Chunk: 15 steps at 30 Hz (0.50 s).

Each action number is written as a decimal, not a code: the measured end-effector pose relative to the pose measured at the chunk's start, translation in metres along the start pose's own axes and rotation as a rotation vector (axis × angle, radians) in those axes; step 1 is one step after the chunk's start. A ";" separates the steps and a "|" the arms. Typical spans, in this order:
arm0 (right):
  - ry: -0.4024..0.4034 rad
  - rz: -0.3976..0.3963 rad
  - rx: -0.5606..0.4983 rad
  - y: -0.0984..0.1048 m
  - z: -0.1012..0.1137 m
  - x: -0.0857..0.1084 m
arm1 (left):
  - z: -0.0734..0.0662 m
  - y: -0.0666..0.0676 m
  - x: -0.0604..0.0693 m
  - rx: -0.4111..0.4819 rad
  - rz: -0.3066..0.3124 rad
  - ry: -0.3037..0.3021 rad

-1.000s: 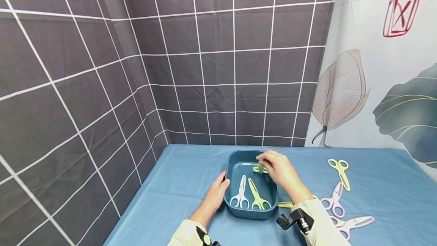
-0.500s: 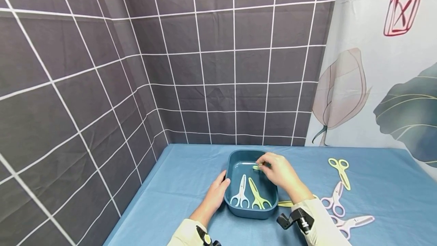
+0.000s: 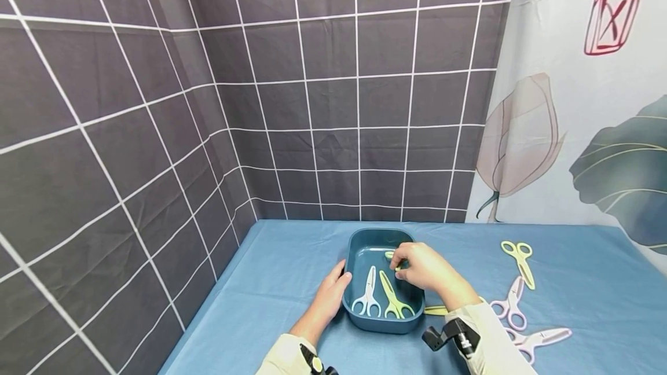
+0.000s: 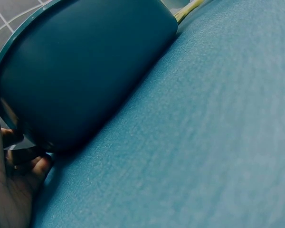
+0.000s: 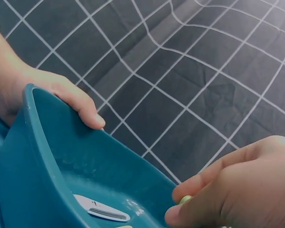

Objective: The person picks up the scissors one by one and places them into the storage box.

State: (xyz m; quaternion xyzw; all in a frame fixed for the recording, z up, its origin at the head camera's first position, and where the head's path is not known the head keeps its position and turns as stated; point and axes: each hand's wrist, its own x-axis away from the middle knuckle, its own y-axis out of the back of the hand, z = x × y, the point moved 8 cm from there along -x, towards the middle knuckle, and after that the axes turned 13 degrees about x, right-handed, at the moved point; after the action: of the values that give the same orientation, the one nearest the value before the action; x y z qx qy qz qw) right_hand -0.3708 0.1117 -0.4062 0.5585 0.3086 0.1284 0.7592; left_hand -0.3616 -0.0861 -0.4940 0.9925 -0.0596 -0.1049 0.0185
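Observation:
A blue-green plastic box (image 3: 383,327) sits on the cloth. My left hand (image 3: 329,293) grips its left side, thumb over the rim and fingers against the outer wall; in the left wrist view those fingers (image 4: 26,164) lie low on the wall. Inside the box, my right hand (image 3: 424,269) pinches yellow-green scissors (image 5: 185,199) between thumb and fingers; most of them are hidden by the hand. White and light-blue scissors (image 3: 369,292) and yellow-green scissors (image 3: 392,297) lie side by side in the box's near half.
Right of the box lie yellow scissors (image 3: 521,263), lilac scissors (image 3: 513,304) and white-and-lilac scissors (image 3: 544,338). A yellow piece (image 3: 436,311) shows partly under the right forearm. Blue cloth (image 3: 250,305) covers the table; a dark gridded curtain (image 3: 333,149) hangs behind.
My right hand has moved slightly down toward the near side inside the box, still pinching the yellow-green scissors, which are now more hidden. My left hand and the box stay put.

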 end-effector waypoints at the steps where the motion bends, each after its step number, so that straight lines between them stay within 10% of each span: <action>1: -0.003 0.021 0.000 -0.002 0.000 0.000 | 0.000 0.000 0.000 -0.002 0.000 0.001; 15: 0.031 0.116 0.074 -0.010 0.009 0.003 | 0.002 0.000 -0.001 -0.016 0.007 0.002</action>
State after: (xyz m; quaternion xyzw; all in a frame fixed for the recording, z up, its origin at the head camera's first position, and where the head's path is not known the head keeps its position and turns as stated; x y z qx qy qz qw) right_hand -0.3647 0.1027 -0.4146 0.6009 0.2921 0.1692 0.7245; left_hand -0.3628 -0.0860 -0.4956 0.9922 -0.0624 -0.1046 0.0268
